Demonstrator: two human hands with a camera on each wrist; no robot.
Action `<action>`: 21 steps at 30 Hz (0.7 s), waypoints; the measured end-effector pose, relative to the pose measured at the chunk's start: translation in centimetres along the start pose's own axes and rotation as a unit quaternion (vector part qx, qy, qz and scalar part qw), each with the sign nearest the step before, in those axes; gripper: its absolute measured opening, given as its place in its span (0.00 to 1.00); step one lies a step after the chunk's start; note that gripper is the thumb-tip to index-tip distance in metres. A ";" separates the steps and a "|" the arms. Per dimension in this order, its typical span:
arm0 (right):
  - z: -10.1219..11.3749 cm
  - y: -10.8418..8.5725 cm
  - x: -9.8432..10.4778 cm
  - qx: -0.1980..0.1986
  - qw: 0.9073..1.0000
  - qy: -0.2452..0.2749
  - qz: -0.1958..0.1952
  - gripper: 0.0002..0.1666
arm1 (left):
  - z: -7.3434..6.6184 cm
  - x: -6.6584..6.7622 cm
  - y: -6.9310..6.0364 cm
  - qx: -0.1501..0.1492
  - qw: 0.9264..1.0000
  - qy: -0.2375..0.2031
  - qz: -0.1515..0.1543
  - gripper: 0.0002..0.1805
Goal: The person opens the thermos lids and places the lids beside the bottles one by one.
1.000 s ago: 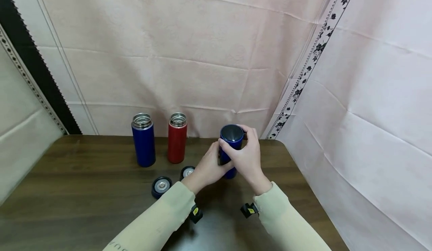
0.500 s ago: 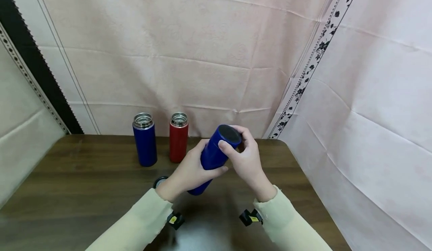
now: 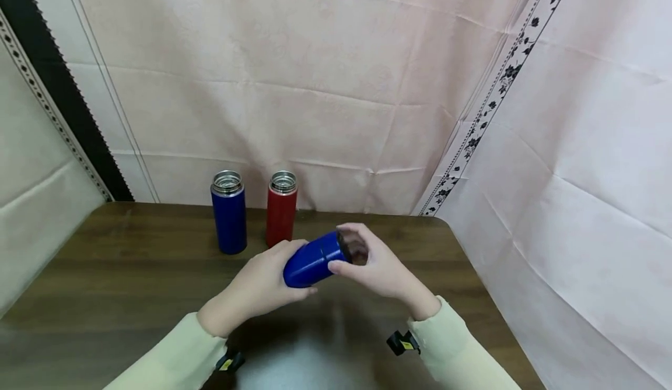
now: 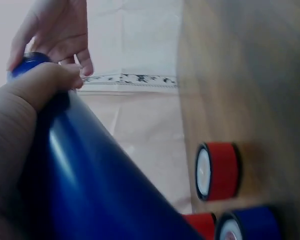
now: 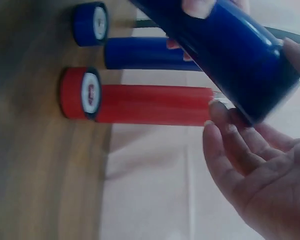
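Both hands hold a blue thermos bottle [image 3: 315, 260] above the table, tilted almost level, its dark-topped end toward the right. My left hand [image 3: 265, 282] grips its body, the thumb along the near side. My right hand [image 3: 380, 267] pinches the dark-topped end between thumb and curled fingers; a seam runs round the bottle near there. In the right wrist view, the right fingers [image 5: 240, 137] curl at the rim of that end. Behind stand a blue bottle [image 3: 229, 218] and a red bottle [image 3: 282, 212], upright, lidless, with silver mouths.
A red lid [image 4: 222, 171] and a blue lid [image 4: 255, 224] rest on the wooden table [image 3: 131, 273], insides showing silver; the left hand hides them in the head view. Pale cloth [image 3: 315, 87] hangs behind the table and at its sides.
The held bottle has gone from upright to nearly level. My left hand has moved left with the bottle's lower part, while the right hand has lowered slightly, staying at the dark-topped end.
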State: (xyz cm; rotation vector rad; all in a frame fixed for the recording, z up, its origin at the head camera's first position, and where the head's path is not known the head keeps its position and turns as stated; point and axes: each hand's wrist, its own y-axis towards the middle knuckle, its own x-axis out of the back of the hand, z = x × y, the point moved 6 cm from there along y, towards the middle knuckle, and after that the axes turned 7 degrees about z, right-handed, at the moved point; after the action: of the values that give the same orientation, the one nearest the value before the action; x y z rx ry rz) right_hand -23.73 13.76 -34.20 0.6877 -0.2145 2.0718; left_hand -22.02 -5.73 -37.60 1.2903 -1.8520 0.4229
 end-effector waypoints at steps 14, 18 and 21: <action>-2.5 0.5 -2.9 -0.069 0.990 0.078 0.095 0.31 | -0.7 0.4 -1.2 -0.097 0.963 0.245 -0.058 0.48; -2.7 0.5 -3.4 -0.084 0.987 0.096 0.093 0.31 | -0.3 0.1 -1.1 -0.095 0.965 0.240 -0.043 0.48; -2.8 0.3 -3.6 -0.094 0.989 0.071 0.085 0.31 | 0.2 -0.2 -1.1 -0.089 0.971 0.223 -0.015 0.46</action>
State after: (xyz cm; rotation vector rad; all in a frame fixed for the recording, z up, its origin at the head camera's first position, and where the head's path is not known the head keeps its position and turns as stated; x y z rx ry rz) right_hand -23.57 12.13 -38.46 0.4162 -0.3933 2.2169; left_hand -21.13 -6.18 -38.02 1.0026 -1.4538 0.4758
